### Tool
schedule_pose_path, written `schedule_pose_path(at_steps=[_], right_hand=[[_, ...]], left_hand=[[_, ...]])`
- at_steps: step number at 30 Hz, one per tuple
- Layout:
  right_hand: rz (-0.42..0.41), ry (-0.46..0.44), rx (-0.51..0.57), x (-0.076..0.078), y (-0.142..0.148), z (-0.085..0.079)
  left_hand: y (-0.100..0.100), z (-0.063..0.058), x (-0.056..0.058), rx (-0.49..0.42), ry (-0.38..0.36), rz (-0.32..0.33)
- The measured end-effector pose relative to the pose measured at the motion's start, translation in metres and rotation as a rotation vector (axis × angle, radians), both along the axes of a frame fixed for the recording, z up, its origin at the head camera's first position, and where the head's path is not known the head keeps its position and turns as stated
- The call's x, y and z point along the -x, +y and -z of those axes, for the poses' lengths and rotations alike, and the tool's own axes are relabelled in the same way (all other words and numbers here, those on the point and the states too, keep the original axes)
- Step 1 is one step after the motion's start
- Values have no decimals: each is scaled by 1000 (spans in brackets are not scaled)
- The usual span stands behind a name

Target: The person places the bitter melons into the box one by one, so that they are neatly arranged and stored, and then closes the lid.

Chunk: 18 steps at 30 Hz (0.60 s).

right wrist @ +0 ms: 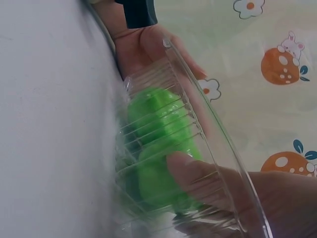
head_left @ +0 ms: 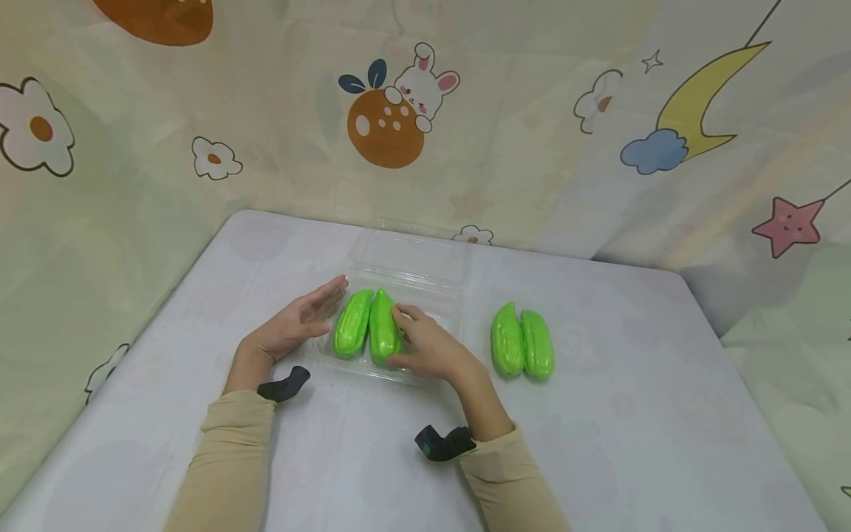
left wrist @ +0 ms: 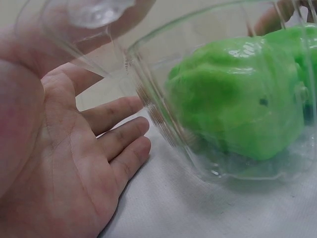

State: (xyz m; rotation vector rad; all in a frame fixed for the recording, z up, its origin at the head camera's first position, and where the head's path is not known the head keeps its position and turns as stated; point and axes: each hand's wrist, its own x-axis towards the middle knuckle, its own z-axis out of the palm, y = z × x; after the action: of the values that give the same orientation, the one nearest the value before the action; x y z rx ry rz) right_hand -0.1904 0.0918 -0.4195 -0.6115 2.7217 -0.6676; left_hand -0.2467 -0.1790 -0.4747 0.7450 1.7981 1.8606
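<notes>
Green gourds [head_left: 352,325], 2 of them, lie side by side in a clear container [head_left: 440,297]; 2 loose gourds [head_left: 508,341] rest on the tabletop [head_left: 631,399]. The right hand [head_left: 431,343] pinches the container's right-hand gourd [head_left: 382,330]; the left hand [head_left: 291,323], fingers spread, is beside its left wall.

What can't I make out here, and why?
Head view: part of the right green vegetable in the clear container, covered by the right hand.
Left wrist view: that vegetable, overlapped by the left vegetable and cut off by the right edge.
Right wrist view: part of the right hand, blurred behind the container wall.
</notes>
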Motion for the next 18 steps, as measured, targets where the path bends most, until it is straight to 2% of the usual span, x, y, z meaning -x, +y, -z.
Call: schedule_pose_path(at_steps=[18], right_hand=[[46, 41, 22, -1, -5, 3]], left_hand=[[-1, 2, 2, -8, 4, 10]])
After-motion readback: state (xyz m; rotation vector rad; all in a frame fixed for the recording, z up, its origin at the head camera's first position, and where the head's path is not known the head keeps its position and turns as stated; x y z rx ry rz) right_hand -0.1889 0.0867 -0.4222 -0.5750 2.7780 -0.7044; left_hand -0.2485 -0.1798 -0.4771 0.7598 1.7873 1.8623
